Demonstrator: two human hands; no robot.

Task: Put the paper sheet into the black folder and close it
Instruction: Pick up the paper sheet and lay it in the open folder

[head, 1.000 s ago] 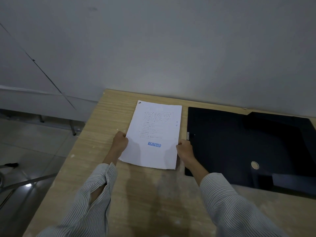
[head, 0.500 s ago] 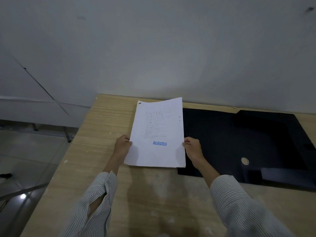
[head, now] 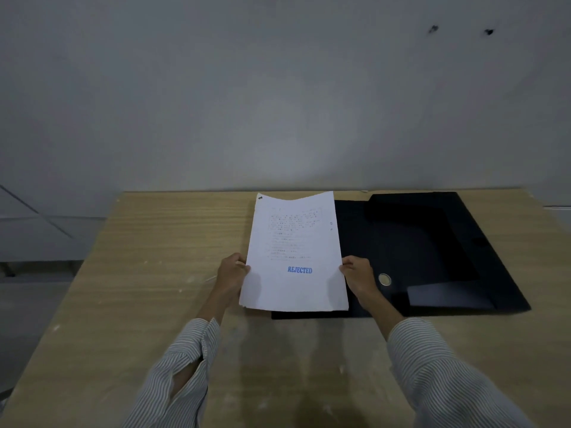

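A white paper sheet [head: 295,254] with printed text and a blue "REJECTED" stamp is held up above the table. My left hand [head: 232,273] grips its left edge and my right hand [head: 358,274] grips its right edge. The sheet hangs over the left part of the black folder [head: 432,251], which lies open and flat on the table at the right. A round metal button [head: 384,279] shows on the folder just right of my right hand. The folder's left portion is hidden behind the sheet.
The wooden table [head: 154,273] reaches back to a grey wall [head: 278,103]. Its left edge [head: 89,257] drops to a tiled floor. Both striped sleeves cross the near part of the table.
The sheet has been lifted off the table and carried to the right, from beside the folder to over its left part. Both hands kept their grip on its edges.
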